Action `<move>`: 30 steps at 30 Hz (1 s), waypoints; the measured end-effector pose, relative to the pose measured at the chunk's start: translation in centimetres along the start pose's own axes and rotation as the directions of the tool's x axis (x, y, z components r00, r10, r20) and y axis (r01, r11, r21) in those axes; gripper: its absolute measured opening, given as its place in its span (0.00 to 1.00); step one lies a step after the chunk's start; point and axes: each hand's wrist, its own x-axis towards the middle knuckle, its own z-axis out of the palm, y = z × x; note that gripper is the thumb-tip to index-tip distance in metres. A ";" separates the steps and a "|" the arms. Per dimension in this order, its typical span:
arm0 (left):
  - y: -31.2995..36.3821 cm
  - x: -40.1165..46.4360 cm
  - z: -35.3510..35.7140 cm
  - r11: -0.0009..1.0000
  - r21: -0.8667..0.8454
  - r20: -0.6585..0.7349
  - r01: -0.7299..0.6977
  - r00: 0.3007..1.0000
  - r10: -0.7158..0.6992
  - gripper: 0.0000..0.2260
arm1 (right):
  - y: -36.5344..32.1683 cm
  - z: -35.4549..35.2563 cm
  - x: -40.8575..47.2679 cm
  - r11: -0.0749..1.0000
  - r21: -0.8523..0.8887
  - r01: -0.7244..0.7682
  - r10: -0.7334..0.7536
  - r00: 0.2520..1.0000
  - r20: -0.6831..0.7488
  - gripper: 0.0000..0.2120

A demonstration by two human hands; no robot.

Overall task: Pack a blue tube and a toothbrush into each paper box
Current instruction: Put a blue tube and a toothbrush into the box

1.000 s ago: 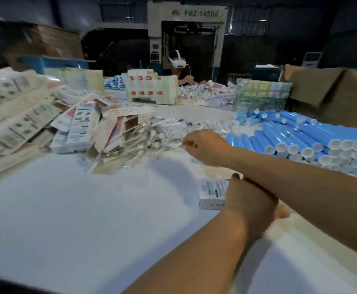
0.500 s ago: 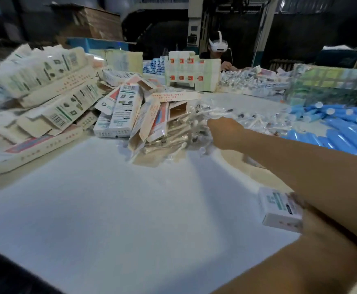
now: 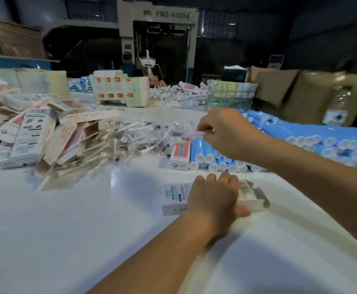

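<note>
The right hand (image 3: 226,132) pinches the end of a clear-wrapped toothbrush (image 3: 191,133) between thumb and fingertips, at the near edge of the pile of wrapped toothbrushes (image 3: 131,139); the packet is thin and blurred, so how much of it is lifted clear of the pile cannot be told. Its long axis seems to run roughly left to right, out from the fingers toward the pile. Below and nearer the person, the left hand (image 3: 213,198) lies palm down, fingers closed over a paper box (image 3: 174,198) and pressing it to the white table (image 3: 67,230). The box lies lengthwise left to right, and its right end (image 3: 256,198) looks open, flaps loose. So the box is straight toward the body from the pinching hand, and its open mouth faces the right arm's side, which makes that hand the one to bring the toothbrush down and slide it in endwise, probably after turning it into line with the box. The heap of blue tubes (image 3: 300,136) lies just right of the right hand, caps toward the person, and flat unfolded boxes (image 3: 31,136) are piled well off to the left.
</note>
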 end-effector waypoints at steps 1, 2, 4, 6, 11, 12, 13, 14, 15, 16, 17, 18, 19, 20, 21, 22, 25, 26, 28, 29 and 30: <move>0.5 0.1 -0.1 0.999 -0.036 0.013 -0.010 1.000 0.010 0.28 | 1.6 -0.7 -2.5 0.998 0.046 -0.032 0.036 0.995 -0.091 0.09; 0.6 0.1 -0.3 0.999 -0.034 0.005 -0.013 1.000 0.013 0.28 | 3.0 -1.1 -5.0 0.992 0.099 -0.075 0.092 0.980 -0.174 0.08; 1.0 -0.1 -0.5 0.999 0.000 -0.073 -0.036 0.997 0.036 0.26 | 5.6 -1.1 -9.3 0.963 0.205 -0.173 0.225 0.938 -0.263 0.07; 1.2 -0.1 -0.6 0.999 -0.043 -0.084 -0.031 0.996 0.027 0.27 | 7.8 0.2 -12.7 0.932 0.267 -0.246 0.316 0.912 -0.263 0.06; 0.9 -0.2 -0.6 0.999 -0.037 -0.089 0.040 0.995 -0.043 0.32 | 11.0 3.1 -16.7 0.913 0.269 -0.308 0.366 0.907 -0.206 0.06; 0.9 -0.2 -0.6 0.998 -0.044 -0.101 0.051 0.993 -0.055 0.32 | 11.2 3.2 -16.7 0.920 0.251 -0.299 0.352 0.914 -0.201 0.05; 0.9 -0.3 -0.7 0.997 -0.054 -0.114 0.057 0.991 -0.063 0.32 | 11.2 3.2 -16.7 0.931 0.227 -0.287 0.332 0.923 -0.196 0.05; 1.1 -0.4 -0.7 0.996 -0.059 -0.122 0.061 0.990 -0.068 0.32 | 11.1 3.3 -16.6 0.940 0.196 -0.279 0.315 0.930 -0.187 0.06; 1.3 -0.5 -0.7 0.996 -0.062 -0.119 0.058 0.991 -0.065 0.32 | 10.9 3.4 -16.5 0.948 0.162 -0.274 0.302 0.936 -0.180 0.07; 1.6 -0.5 -0.7 0.997 -0.061 -0.113 0.051 0.992 -0.057 0.33 | 10.7 3.4 -16.5 0.955 0.132 -0.265 0.286 0.941 -0.183 0.08; 1.9 -0.6 -0.7 0.998 -0.054 -0.102 0.043 0.994 -0.048 0.34 | 10.4 3.5 -16.5 0.963 0.105 -0.248 0.264 0.945 -0.191 0.08; 2.0 -0.7 -0.7 0.998 -0.045 -0.089 0.039 0.995 -0.043 0.35 | 10.0 3.6 -16.4 0.970 0.075 -0.230 0.240 0.952 -0.190 0.08; 2.1 -0.7 -0.7 0.998 -0.043 -0.086 0.036 0.996 -0.040 0.35 | 9.7 3.5 -16.4 0.976 0.044 -0.214 0.218 0.958 -0.184 0.08; 2.1 -0.6 -0.6 0.999 -0.039 -0.089 0.035 0.995 -0.039 0.35 | 9.3 3.4 -16.4 0.982 0.011 -0.191 0.190 0.964 -0.185 0.08; 2.1 -0.5 -0.6 0.999 -0.031 -0.096 0.033 0.995 -0.036 0.34 | 9.1 3.3 -16.4 0.987 -0.037 -0.159 0.150 0.972 -0.184 0.07; 2.1 -0.5 -0.5 1.000 -0.014 -0.102 0.027 0.994 -0.028 0.34 | 8.8 3.3 -16.4 0.988 -0.090 -0.122 0.104 0.979 -0.177 0.06; 2.3 -0.5 -0.2 0.999 0.024 -0.124 -0.022 0.992 0.025 0.31 | 7.6 3.5 -16.3 0.996 -0.074 -0.047 0.034 0.986 -0.161 0.06; 2.4 -0.6 -0.1 0.999 0.021 -0.125 -0.041 0.991 0.043 0.31 | 7.1 3.6 -16.1 0.999 -0.010 -0.044 0.042 0.986 -0.159 0.05; 2.5 -0.7 -0.1 0.998 0.007 -0.130 -0.067 0.989 0.067 0.30 | 6.6 3.9 -15.9 0.983 0.162 -0.087 0.118 0.975 -0.189 0.07; 2.5 -0.7 -0.1 0.998 0.001 -0.135 -0.070 0.988 0.069 0.29 | 6.3 4.1 -15.9 0.956 0.266 -0.120 0.179 0.961 -0.210 0.08; 2.5 -0.7 -0.1 0.998 -0.004 -0.140 -0.067 0.988 0.066 0.28 | 6.0 4.2 -15.9 0.914 0.381 -0.143 0.238 0.946 -0.218 0.09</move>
